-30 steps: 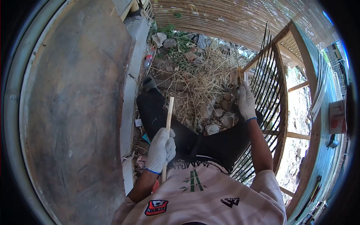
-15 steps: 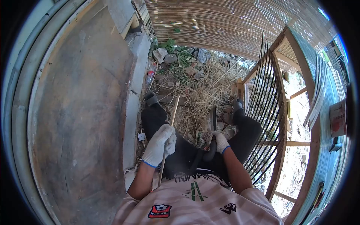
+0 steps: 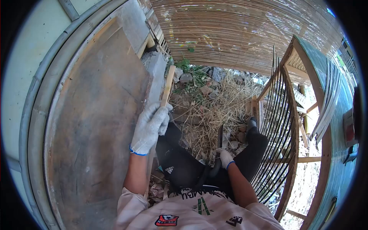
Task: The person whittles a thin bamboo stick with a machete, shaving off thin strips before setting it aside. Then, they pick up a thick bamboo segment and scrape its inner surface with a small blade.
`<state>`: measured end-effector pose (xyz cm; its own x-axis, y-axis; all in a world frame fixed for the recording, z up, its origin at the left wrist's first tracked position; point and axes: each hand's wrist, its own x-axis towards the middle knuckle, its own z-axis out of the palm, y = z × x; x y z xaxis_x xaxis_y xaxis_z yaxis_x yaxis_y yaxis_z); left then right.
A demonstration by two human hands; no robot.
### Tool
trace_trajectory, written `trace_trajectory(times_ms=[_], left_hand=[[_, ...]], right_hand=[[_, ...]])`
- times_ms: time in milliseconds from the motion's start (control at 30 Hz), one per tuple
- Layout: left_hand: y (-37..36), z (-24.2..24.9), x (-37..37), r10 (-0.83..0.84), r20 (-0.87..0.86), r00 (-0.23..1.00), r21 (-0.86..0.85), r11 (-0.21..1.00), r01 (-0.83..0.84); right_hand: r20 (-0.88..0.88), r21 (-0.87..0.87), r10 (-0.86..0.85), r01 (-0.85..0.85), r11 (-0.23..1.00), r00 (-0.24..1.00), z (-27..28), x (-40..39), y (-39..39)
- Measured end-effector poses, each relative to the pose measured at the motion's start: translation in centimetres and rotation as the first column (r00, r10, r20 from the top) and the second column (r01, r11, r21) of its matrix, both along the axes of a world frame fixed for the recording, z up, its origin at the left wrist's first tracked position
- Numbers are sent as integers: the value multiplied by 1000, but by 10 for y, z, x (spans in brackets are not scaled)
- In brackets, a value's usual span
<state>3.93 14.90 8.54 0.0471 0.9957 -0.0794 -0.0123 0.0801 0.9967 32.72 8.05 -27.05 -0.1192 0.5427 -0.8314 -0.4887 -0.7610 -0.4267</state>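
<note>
My left hand, in a white knitted glove with a blue cuff, is closed around a flat, pale bamboo strip. The strip points up and away from me, and its lower part runs behind the glove toward my lap. My right hand, gloved the same way, rests by my right thigh with its fingers wrapped around a knife. The dark, narrow blade stands up above that hand. A dark curved piece, seemingly the handle, shows below it against my black trousers.
A large worn board leans along my left, beside a concrete ledge. Dry straw and rubble cover the ground ahead. At right stands a wooden frame with thin dark rods. A bamboo screen hangs behind.
My left hand has moved up and to the left with the bamboo strip, toward the board. My right hand stays low with the knife. The whole view has shifted slightly.
</note>
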Motion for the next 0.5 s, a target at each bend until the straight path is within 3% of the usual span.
trace_trajectory(times_ms=[33,100,167,200,267,300,367,400,467,500], left_hand=[[8,24,-9,46,-13,999,98,994,-45],[15,68,-25,170,8,985,250,954,-167],[20,104,-40,182,3,983,447,879,-164],[22,117,-43,198,-12,980,457,873,-171],[25,134,-44,392,-49,918,692,677,-252],[23,137,-51,392,-53,918,701,670,-246],[16,139,-70,694,-383,610,823,556,-116],[13,138,-69,689,-379,617,828,551,-107],[4,132,-64,656,-359,664,563,720,-406],[4,119,-69,644,-358,676,564,726,-393]], right_hand=[[103,-4,70,-70,998,992,7,-2,2],[92,4,105,-106,994,990,-6,-1,3],[45,10,111,-112,994,993,-38,0,7],[29,20,127,-128,992,991,-37,-3,9],[82,17,138,-140,990,987,-26,-3,10],[74,28,136,-139,990,988,-22,-5,10],[119,22,156,-160,987,981,-21,-4,9],[117,31,143,-148,989,983,-22,-3,9],[178,74,139,-154,985,974,-31,0,5],[178,76,121,-136,988,977,-38,1,5]])
